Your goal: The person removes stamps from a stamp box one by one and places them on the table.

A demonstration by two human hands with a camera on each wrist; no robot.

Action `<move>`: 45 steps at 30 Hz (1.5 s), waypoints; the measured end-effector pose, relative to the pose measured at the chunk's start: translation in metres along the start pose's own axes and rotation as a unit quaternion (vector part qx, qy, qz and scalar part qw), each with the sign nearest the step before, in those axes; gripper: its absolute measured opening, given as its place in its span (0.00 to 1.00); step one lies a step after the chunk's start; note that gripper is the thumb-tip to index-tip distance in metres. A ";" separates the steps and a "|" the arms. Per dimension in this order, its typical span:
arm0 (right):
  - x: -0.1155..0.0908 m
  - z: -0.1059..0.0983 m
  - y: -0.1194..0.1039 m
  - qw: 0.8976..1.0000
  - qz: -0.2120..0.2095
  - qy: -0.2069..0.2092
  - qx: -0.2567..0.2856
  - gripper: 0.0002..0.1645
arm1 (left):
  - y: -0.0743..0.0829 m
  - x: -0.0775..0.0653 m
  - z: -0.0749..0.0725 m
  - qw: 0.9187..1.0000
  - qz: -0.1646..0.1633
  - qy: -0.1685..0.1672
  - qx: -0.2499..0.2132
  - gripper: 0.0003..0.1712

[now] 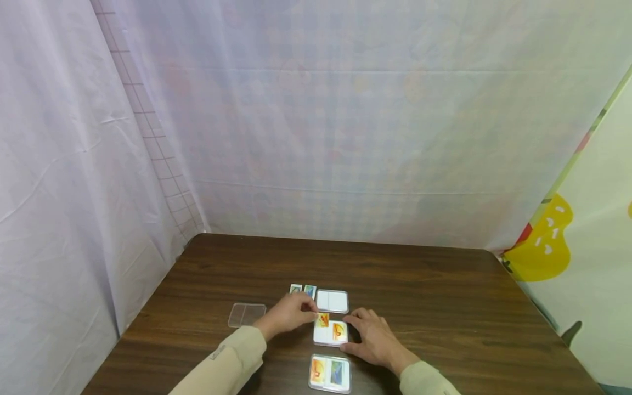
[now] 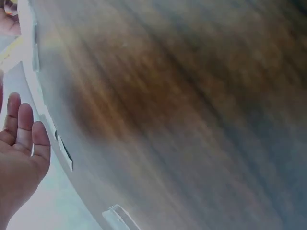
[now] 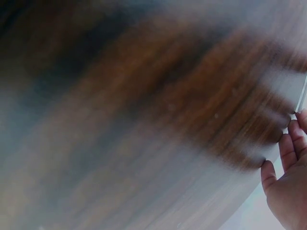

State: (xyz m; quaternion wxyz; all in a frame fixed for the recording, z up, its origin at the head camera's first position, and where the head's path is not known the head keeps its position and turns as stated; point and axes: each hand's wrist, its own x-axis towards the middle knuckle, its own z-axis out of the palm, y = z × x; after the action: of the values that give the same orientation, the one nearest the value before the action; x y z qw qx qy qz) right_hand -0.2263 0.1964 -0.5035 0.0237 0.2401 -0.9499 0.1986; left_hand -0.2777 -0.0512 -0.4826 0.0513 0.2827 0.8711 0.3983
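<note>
In the head view a shallow clear case (image 1: 323, 336) with a white two-part inside lies in the middle. One orange-pictured card (image 1: 339, 331) sits in its right half. My left hand (image 1: 291, 312) pinches a second small orange-pictured card (image 1: 323, 319), held tilted over the upper end of the left half. My right hand (image 1: 371, 336) touches the case's right side, thumb at the lower corner and index finger at the upper one. Its other fingers (image 3: 288, 153) rest with their tips on the wood in the right wrist view. The left wrist view shows only loosely bent left-hand fingers (image 2: 25, 124).
Beyond the middle case lies a white two-part case (image 1: 332, 301). Two small picture cards (image 1: 309, 291) lie left of it. A clear divided lid (image 1: 246, 315) is farther left. Nearest me, another case (image 1: 329, 374) holds an orange and a blue-green picture. All lie on a brown wooden table (image 1: 434, 285).
</note>
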 end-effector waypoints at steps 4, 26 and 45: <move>0.000 0.000 0.000 1.000 -0.004 0.006 -0.003 0.36 | 0.001 0.000 -0.004 1.000 -0.002 0.000 -0.012 0.02; -0.001 -0.002 -0.002 1.000 -0.008 0.003 0.002 0.36 | -0.007 -0.012 -0.042 1.000 0.000 -0.006 -0.019 0.03; -0.002 -0.001 -0.002 1.000 -0.011 0.007 0.003 0.37 | -0.030 -0.030 -0.068 0.999 -0.021 -0.039 0.023 0.04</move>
State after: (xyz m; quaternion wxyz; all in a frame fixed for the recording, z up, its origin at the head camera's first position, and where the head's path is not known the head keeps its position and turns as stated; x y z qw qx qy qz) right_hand -0.2238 0.1966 -0.5020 0.0316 0.2496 -0.9463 0.2029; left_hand -0.2873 -0.1285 -0.4620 0.0869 0.2808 0.8833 0.3653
